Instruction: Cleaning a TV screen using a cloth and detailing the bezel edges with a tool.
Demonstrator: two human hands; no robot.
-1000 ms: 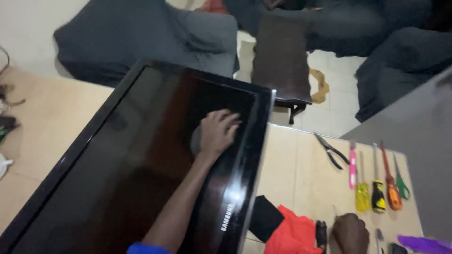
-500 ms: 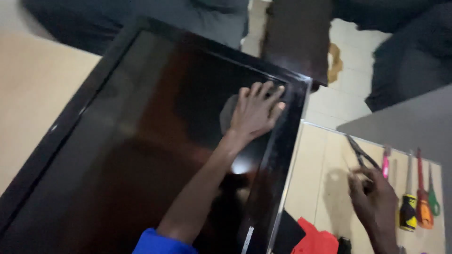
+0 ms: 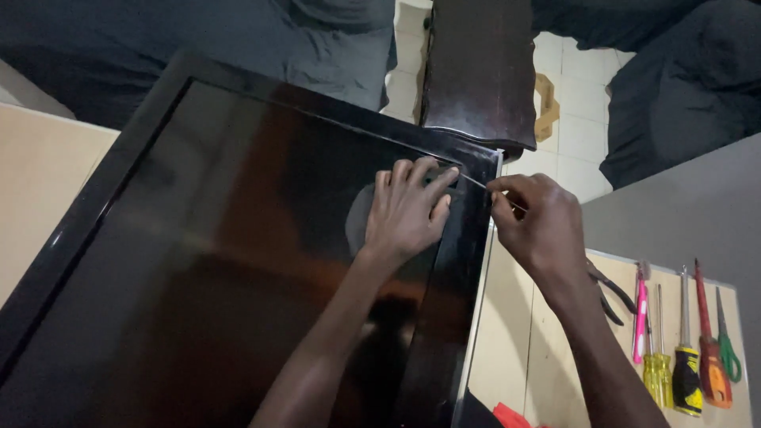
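Pinched in the right hand (image 3: 539, 230), a thin metal tool (image 3: 474, 181) points leftward toward the television's (image 3: 198, 261) top-right bezel corner, where the left hand (image 3: 408, 210) presses flat, fingers spread.

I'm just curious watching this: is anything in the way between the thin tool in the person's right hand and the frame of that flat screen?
Nothing visible. The right hand holds a thin tool whose tip reaches the screen's black frame by the left hand fingertips. The screwdrivers lie off to the side.

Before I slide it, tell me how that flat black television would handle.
The television looks wide, thin and rigid, so probably awkward for one hand. Its glossy screen seems slippery and likely fragile. Lying flat on the table, it shouldn't tip.
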